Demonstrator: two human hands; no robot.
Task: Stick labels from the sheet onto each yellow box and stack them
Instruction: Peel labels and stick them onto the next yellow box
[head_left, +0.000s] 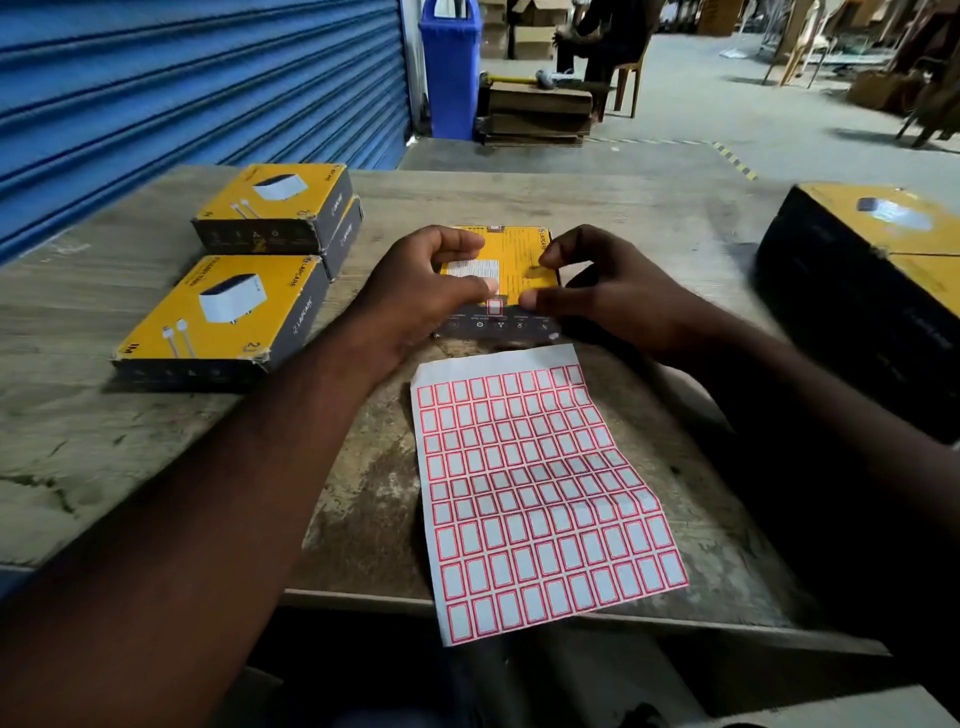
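As left hand (415, 291) grips box (521, 258), sheet (535, 499) near

Label sheet (540, 493) lies on table (649, 208), its near end overhanging the table's front edge. Just behind the sheet: held box (524, 260) on the table, left hand (415, 296) gripping its left side, right hand (597, 291) its right. Left of the sheet and a bit further back: single box (223, 317). Further behind-left of the sheet: stack of two boxes (275, 208). Right of the sheet, well apart: carton (857, 291). Far behind the sheet, beyond the table: bin (451, 67), shutter (182, 93) to its left.
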